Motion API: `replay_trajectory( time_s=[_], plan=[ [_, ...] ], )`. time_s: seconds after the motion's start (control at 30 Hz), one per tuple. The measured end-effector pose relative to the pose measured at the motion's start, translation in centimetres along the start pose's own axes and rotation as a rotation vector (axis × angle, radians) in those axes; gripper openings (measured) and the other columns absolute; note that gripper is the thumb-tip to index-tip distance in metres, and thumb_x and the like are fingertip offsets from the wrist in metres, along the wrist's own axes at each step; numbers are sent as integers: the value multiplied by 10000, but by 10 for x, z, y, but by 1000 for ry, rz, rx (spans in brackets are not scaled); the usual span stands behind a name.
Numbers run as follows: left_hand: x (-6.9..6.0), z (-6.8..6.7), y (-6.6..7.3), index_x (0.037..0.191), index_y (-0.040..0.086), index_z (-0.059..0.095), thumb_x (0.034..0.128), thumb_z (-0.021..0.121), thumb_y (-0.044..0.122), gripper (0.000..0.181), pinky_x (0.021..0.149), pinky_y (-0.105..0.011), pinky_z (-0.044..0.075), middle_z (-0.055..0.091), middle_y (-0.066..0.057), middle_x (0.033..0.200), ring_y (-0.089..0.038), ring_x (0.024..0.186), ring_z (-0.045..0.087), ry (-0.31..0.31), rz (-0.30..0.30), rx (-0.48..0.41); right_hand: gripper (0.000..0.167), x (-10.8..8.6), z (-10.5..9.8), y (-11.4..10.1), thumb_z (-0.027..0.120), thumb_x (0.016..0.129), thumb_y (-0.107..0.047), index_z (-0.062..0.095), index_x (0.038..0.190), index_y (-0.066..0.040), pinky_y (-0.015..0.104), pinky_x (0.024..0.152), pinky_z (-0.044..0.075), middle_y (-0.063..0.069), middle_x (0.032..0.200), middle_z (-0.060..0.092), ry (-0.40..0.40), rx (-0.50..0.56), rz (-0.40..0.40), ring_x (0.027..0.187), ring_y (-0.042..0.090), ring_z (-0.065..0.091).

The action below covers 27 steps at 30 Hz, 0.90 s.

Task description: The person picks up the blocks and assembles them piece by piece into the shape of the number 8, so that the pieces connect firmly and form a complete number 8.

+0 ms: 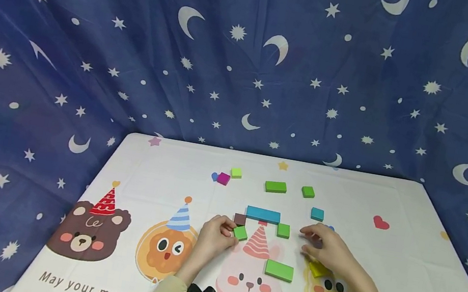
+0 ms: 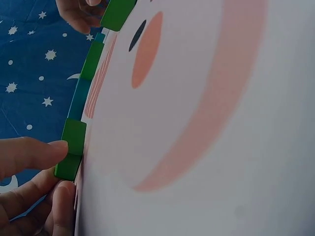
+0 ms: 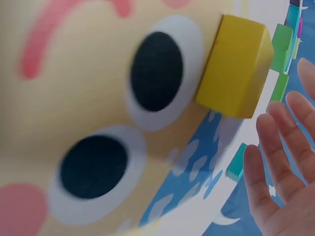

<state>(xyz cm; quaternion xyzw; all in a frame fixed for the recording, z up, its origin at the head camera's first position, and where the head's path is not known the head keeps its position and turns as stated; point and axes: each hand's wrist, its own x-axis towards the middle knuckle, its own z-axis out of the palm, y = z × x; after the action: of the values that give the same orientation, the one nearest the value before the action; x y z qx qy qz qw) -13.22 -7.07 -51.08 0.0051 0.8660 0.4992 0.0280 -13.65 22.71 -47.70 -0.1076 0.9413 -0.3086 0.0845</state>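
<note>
Green square block (image 1: 240,233), pinched by left fingers (image 1: 223,221), joins a seemingly unfinished outline (image 1: 263,215), yellow oblong block (image 3: 236,66) unplaced, right fingers (image 3: 273,135) spread.

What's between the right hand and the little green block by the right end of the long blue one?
Only bare white tablecloth: the head view shows a gap between the right hand and that little green block.

Coloured blocks (image 1: 262,215) on white tablecloth (image 1: 164,175)
</note>
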Motion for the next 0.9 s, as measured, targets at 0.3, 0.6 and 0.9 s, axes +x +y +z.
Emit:
replay_trajectory(
  time_s=[0.3, 0.6, 0.9],
  plan=[
    [1, -1, 3, 912, 42, 674, 671, 778, 7, 265, 585, -195, 413, 590, -59, 801, -95, 666, 499, -1, -26, 4, 327, -19, -6, 9, 735, 830, -159, 656, 1143, -108, 443, 886, 504, 37, 1083, 656, 20, -14, -6, 980, 211, 557],
    [0, -1, 2, 914, 47, 675, 675, 782, 17, 263, 598, -190, 419, 600, -52, 837, -86, 665, 501, -7, -23, 12, 322, -35, -7, 19, 753, 814, -195, 668, 1119, -132, 332, 841, 520, -27, 1014, 641, 7, -33, -36, 933, 159, 574],
    [0, -1, 3, 913, 45, 673, 682, 777, 16, 255, 588, -190, 417, 597, -63, 830, -95, 672, 501, -12, -24, 7, 380, -43, -6, 28, 797, 763, -223, 667, 1118, -180, 385, 905, 514, -50, 1073, 646, -35, -40, 11, 974, 143, 562]
  ],
)
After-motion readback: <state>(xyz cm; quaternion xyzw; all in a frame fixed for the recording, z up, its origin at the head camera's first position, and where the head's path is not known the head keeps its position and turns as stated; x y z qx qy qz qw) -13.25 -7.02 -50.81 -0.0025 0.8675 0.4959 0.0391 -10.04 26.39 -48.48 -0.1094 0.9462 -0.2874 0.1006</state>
